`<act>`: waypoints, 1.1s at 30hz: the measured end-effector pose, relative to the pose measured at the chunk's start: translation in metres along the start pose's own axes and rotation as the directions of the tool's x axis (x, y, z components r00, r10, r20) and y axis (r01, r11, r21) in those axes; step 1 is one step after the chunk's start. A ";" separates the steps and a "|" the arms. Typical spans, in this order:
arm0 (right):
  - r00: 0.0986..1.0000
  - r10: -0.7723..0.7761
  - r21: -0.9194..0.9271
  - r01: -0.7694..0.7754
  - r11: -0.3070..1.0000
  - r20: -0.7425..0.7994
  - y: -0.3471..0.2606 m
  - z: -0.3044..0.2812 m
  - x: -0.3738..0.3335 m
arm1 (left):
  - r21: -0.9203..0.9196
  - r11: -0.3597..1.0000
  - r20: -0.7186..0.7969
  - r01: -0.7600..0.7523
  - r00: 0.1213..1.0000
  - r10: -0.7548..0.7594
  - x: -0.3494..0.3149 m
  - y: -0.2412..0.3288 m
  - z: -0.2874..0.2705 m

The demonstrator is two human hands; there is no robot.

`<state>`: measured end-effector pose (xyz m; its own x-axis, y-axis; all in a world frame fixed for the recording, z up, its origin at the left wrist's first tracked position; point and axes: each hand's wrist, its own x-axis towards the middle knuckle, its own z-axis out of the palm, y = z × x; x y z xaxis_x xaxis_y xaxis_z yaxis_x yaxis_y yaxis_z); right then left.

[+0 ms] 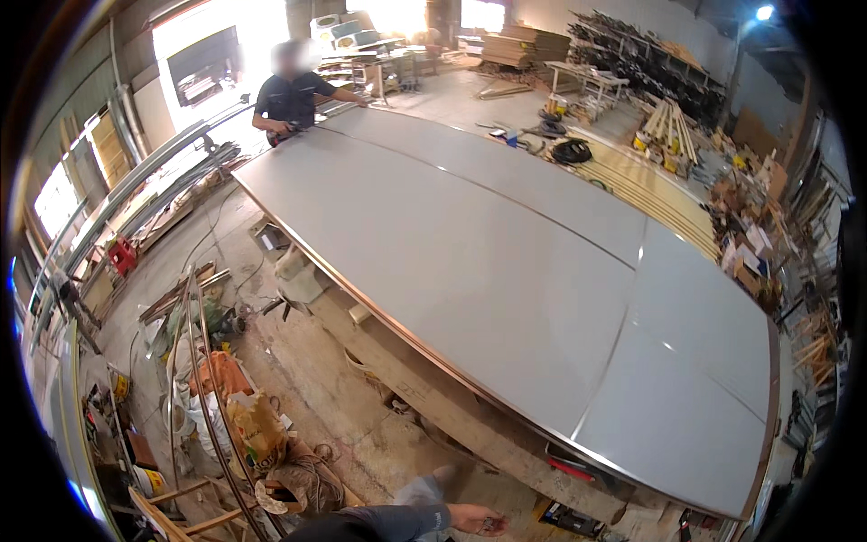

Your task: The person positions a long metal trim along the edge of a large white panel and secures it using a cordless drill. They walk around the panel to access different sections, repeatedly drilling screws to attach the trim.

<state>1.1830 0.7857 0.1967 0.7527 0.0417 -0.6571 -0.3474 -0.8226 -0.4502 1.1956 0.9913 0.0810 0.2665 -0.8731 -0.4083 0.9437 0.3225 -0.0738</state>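
Head view: my L hand [471,518] is at the bottom edge of the frame, just right of ctr, w/ fingers curled in round what look like small dark bits [493,524], too tiny to ID. R hand's out of view, so can't tell what its fingers do. The big grey panel [452,271] fills the ctr & right of the frame, lying flat on a rough bench [433,403]; my hand's below its near edge, not touching. A co-worker [293,95] stands upper left by the far end, w/ a dark tool [281,135] near the corner.

To do this well, I'd say keep the grip snug so no bits drop, keep 'em off the glossy face (prob. scratches easily), & mind the black case [571,521] just right of my hand.

Pose: forearm in a grey sleeve [397,521] comes in from the lower edge & points right, approx. horizontal; wrist abt straight, palm side unclear.
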 end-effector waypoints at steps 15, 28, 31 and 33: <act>0.931 0.343 0.278 -0.299 0.913 -0.127 0.143 0.076 -0.194 | 0.270 0.945 -0.152 -0.183 0.961 0.229 -0.044 0.015 0.193; 0.857 0.415 0.928 0.170 0.332 -0.306 0.218 -0.274 -0.138 | 0.674 0.722 -0.333 -0.158 0.807 0.487 0.237 0.001 0.307; 0.893 0.327 0.861 0.117 0.494 -0.309 0.254 -0.329 -0.097 | 0.921 0.389 -0.313 -0.028 0.542 0.780 0.287 -0.009 0.311; 0.938 0.273 0.779 -0.005 0.627 -0.214 0.287 -0.350 -0.063 | 0.929 -0.252 0.108 0.273 0.450 0.886 0.304 -0.001 0.268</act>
<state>1.2315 0.3481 0.3209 0.7309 -0.3071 -0.6095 -0.6569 -0.0744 -0.7503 1.3288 0.6275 0.2001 0.9777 -0.1466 -0.1504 0.0169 -0.6588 0.7521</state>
